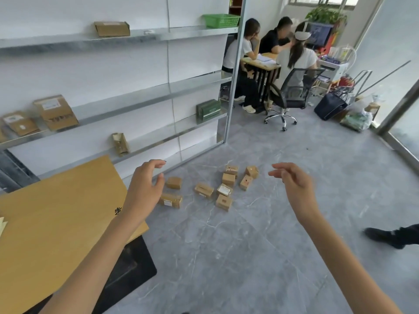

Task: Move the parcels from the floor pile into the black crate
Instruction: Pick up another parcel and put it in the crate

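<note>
Reaching out over the grey floor point(260, 257), both bare forearms are rising from the lower edge of the view, held in the air and well apart. Left hand point(145, 184): palm is facing inward, fingers are curving loosely above the thumb, gripping nothing, touching nothing. Right hand point(292, 180): wrist is bending, slack fingers are pointing toward the left hand, likewise empty and relaxed. Parcels point(204, 190): small brown cartons, some bearing white labels, are lying scattered on the floor beyond and between the two hands, close to the floor's edge where the metal shelving point(140, 96) is standing; two are sitting just beside the left hand as seen from the head camera. Black crate point(136, 268): is resting at the floor's near left corner, only one rounded corner showing, a large flat cardboard sheet point(56, 211) is covering the rest; its contents cannot be told. Further cartons and a green basket point(221, 20) are occupying the shelves. People are sitting around a desk point(263, 64) at the far end.
</note>
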Available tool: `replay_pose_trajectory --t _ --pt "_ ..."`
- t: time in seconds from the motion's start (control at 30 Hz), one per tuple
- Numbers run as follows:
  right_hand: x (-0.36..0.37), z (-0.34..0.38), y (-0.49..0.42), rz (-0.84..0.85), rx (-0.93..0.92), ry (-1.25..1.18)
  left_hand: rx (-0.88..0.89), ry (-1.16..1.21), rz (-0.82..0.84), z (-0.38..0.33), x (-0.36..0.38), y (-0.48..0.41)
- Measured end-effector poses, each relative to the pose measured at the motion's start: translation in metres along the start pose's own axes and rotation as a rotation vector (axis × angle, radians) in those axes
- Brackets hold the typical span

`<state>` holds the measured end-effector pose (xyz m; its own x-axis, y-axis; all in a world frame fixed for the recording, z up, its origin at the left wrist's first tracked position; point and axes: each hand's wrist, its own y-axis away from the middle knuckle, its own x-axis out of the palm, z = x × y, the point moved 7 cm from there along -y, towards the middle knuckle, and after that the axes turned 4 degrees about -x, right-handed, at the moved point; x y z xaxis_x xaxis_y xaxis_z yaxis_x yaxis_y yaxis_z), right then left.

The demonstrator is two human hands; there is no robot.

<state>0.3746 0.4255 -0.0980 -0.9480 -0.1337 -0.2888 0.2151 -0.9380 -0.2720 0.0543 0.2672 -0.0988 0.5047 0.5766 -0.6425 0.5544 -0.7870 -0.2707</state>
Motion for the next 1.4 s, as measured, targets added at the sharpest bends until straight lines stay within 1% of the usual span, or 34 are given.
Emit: replay_pose_trajectory --t 0.3,0.5,0.7,0.8,0.93,1.1,1.23,1.4 --pt "0.076 -0.023 -0.092 0.087 0.038 0.002 -0.021 0.013 0.072 0.040 0.037 -0.109" --pt "0.119 -0.034 -0.164 0.063 0.092 -0.017 -0.051 0.013 0.119 0.076 0.057 -0.189" --pt "0.158 -0.067 -0.219 0.092 0.197 -0.011 -0.080 0.017 0.174 0.096 0.096 -0.252" --pt "0.176 -0.091 -0.252 0.110 0.252 -0.016 -0.126 -0.001 0.206 0.113 0.122 -0.283" --pt "0.199 -0.125 -0.298 0.172 0.311 -0.016 -0.195 -0.007 0.198 0.136 0.154 -0.323" --pt "0.230 -0.176 -0.345 0.280 0.427 -0.047 -0.321 -0.050 0.230 0.169 0.194 -0.367" --pt "0.267 -0.203 -0.372 0.371 0.507 -0.011 -0.395 -0.055 0.209 0.200 0.202 -0.391" --pt "0.337 -0.226 -0.395 0.488 0.582 -0.004 -0.476 -0.072 0.194 0.253 0.199 -0.414"
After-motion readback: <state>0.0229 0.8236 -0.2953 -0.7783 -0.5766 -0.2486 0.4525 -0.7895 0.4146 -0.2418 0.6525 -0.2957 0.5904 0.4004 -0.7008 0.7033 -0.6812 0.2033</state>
